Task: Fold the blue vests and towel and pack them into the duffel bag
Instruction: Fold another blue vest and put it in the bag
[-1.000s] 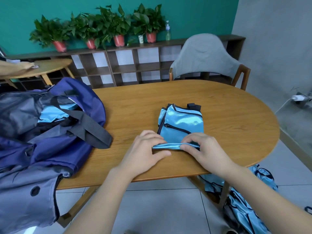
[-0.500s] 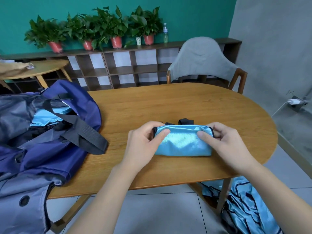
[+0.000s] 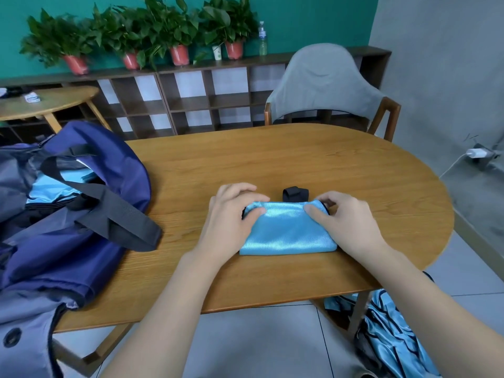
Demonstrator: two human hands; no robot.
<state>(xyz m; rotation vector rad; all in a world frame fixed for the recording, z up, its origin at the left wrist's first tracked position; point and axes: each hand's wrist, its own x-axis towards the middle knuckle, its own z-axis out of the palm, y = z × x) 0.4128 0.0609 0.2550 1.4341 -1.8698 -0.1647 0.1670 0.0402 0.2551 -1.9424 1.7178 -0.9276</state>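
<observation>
Inside duffel bag point(image 3: 81, 241), blue vests point(image 3: 51, 186)

bare table point(image 3: 300, 159) beyond, duffel bag point(image 3: 90, 214) perhaps crowding left

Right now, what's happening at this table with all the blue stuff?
A person is folding a blue vest on the wooden table. The left hand and right hand each pinch an end of the compact bundle. The open duffel bag beside it already holds blue fabric; more vests lie on the floor.
</observation>
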